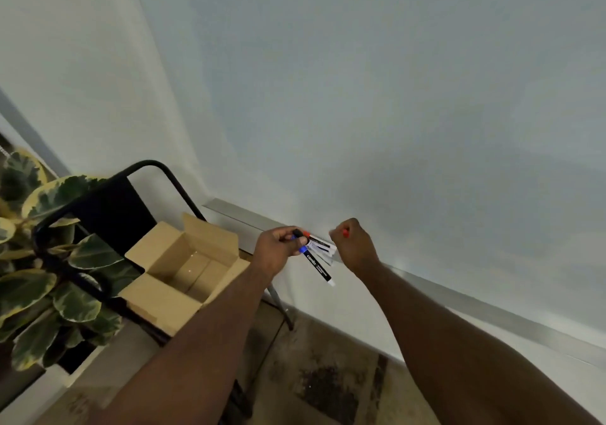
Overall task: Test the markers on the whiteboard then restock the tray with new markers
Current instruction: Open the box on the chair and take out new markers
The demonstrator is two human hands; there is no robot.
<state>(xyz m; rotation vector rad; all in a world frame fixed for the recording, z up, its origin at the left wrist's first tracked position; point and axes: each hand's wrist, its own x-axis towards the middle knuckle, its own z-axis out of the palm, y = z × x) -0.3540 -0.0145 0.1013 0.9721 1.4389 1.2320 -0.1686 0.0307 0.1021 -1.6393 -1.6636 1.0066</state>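
Hands and edges cover much of the markers, tray and box.

The left hand [277, 251] grips a fan of markers [323, 248] with its fingers over their upper ends, so their number cannot be told; only the black marker [317, 265] shows nearly full length (the small print beside "camlin" is too fine to read). The right hand [355, 247] curls round a red piece [345, 233] of which only a tip shows: cap or marker, I cannot tell. The tray [475, 305] runs behind both hands and off the right edge. The left forearm covers a corner of the cardboard box [183, 260], which hides the seat of the chair [111, 208]. The plant [29, 280] is cut by the left edge.
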